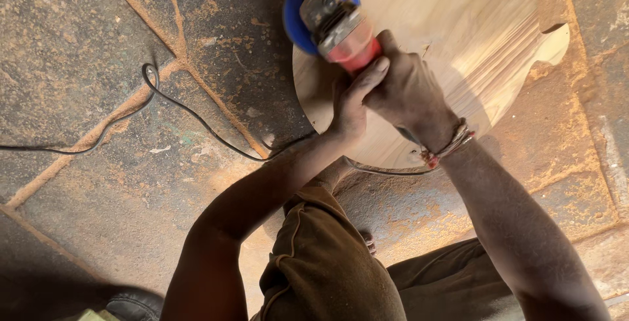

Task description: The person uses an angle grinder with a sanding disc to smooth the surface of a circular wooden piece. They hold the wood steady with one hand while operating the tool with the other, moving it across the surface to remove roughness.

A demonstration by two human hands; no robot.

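Head view: both hands grip a red-bodied angle grinder (341, 36) whose blue sanding disc (298, 6) rides on the left edge of a pale, rounded wooden panel (458, 39) lying on the stone floor (98, 46). The left hand (350, 108) is closed around the lower part of the body, thumb stretched up along the red housing. The right hand (406, 92) is wrapped tight over the rear of the tool, a bracelet (452, 141) at its wrist.

Judging from this, the disc sits half off the panel's edge, so it could catch the rim and kick the tool sideways or gouge the curve. The panel looks unclamped and may slide on the sawdust that coats the floor. The black cable (190, 114) loops across the floor and runs under the panel's near edge, close by the person's knees; a tug there could jerk the grinder. The left thumb lies near the spinning head.
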